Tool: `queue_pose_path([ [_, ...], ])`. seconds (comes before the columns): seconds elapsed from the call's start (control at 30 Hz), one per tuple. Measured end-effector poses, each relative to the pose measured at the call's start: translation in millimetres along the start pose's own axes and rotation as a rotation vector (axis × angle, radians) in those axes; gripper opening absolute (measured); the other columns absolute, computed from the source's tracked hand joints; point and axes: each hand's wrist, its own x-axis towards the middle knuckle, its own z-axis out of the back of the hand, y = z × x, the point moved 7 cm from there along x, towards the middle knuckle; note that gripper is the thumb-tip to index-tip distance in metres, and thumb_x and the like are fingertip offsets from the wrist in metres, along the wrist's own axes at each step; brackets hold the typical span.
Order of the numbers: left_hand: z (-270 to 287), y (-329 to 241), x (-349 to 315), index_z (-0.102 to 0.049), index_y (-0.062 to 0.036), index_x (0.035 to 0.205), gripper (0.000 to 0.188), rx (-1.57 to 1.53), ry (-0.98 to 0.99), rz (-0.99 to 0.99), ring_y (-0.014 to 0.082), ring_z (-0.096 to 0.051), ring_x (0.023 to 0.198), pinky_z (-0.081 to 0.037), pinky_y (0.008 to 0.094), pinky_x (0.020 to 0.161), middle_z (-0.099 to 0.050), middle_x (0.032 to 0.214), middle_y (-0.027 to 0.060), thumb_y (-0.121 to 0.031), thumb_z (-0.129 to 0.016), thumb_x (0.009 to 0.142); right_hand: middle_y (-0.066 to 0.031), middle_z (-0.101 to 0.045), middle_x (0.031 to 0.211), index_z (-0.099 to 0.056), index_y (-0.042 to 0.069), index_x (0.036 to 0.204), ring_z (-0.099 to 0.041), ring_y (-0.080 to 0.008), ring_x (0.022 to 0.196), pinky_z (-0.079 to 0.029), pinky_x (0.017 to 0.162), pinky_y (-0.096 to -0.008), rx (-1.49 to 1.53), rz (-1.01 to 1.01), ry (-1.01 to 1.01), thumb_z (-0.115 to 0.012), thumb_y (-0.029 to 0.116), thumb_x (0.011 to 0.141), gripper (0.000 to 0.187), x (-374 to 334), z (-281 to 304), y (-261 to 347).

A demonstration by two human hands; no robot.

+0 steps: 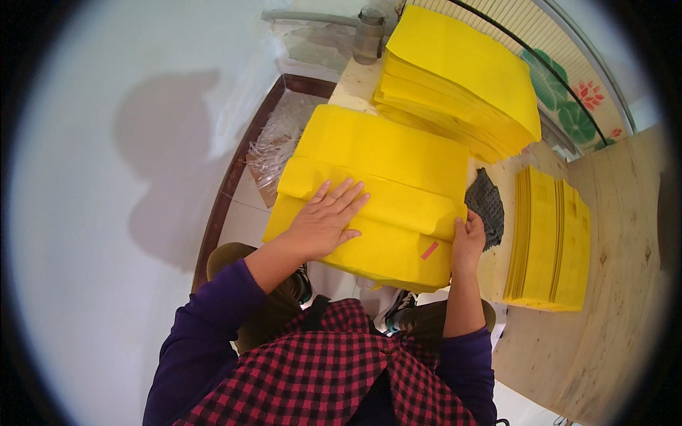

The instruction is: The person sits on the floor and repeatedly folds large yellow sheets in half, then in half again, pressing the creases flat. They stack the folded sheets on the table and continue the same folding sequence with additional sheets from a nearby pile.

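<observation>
In front of me lies a stack of yellow sheets (383,145) that look like felt or paper, with a folded flap (405,202) across its middle. My left hand (328,221) rests flat on that flap, fingers spread. At the flap's right end, my right hand (469,238) pinches the yellow edge between thumb and fingers. A small red strip (430,250) sits on the near part of the stack, left of my right hand. Just beyond the right hand is a crumpled dark grey cloth (485,206).
A taller pile of yellow sheets (462,64) stands at the back. To the right, folded yellow bundles (550,238) stand against a wooden board (611,284). A lidded jar (369,37) is at the table's far left corner. Clear plastic wrapping (273,153) lies left, by the wall.
</observation>
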Motion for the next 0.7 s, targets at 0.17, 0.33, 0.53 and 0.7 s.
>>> queue_pose_path([
  [0.17, -9, 7, 2, -0.027, -0.0109, 0.149, 0.072, 0.015, 0.023, 0.049, 0.0245, -0.015, 0.146, -0.007, 0.0455, 0.118, -0.022, 0.157, 0.0082, -0.041, -0.055, 0.09, -0.0097, -0.065, 0.106, -0.051, -0.004, 0.12, -0.062, -0.0145, 0.093, -0.048, 0.082, -0.0273, 0.026, -0.042, 0.034, -0.05, 0.003, 0.096, 0.025, 1, -1, -5],
  [0.33, -7, 7, 0, -0.026, -0.0107, 0.15, 0.072, 0.012, 0.012, 0.062, 0.0247, -0.015, 0.146, -0.007, 0.0451, 0.119, -0.022, 0.157, 0.0091, -0.041, -0.054, 0.091, -0.0104, -0.065, 0.106, -0.051, -0.004, 0.12, -0.062, -0.0145, 0.093, -0.048, 0.082, -0.0271, 0.01, -0.009, 0.036, -0.05, 0.003, 0.096, 0.025, 0, -1, -5],
  [0.53, -6, 5, 1, -0.027, -0.0106, 0.149, 0.071, -0.013, 0.03, 0.084, 0.0251, -0.015, 0.146, -0.007, 0.044, 0.119, -0.021, 0.157, 0.01, -0.039, -0.056, 0.091, -0.0113, -0.065, 0.108, -0.051, -0.004, 0.121, -0.063, -0.015, 0.094, -0.048, 0.084, -0.0268, -0.035, -0.026, 0.061, -0.05, 0.001, 0.095, 0.026, 0, 1, -8],
  [0.7, -8, 7, -1, -0.028, -0.0102, 0.149, 0.071, -0.016, 0.024, 0.093, 0.0257, -0.015, 0.146, -0.008, 0.0443, 0.119, -0.021, 0.157, 0.0103, -0.038, -0.057, 0.09, -0.0105, -0.067, 0.099, -0.052, -0.003, 0.122, -0.064, -0.0137, 0.085, -0.048, 0.075, -0.0252, -0.01, 0.016, 0.037, -0.054, 0.003, 0.092, 0.031, 4, 4, -12],
])
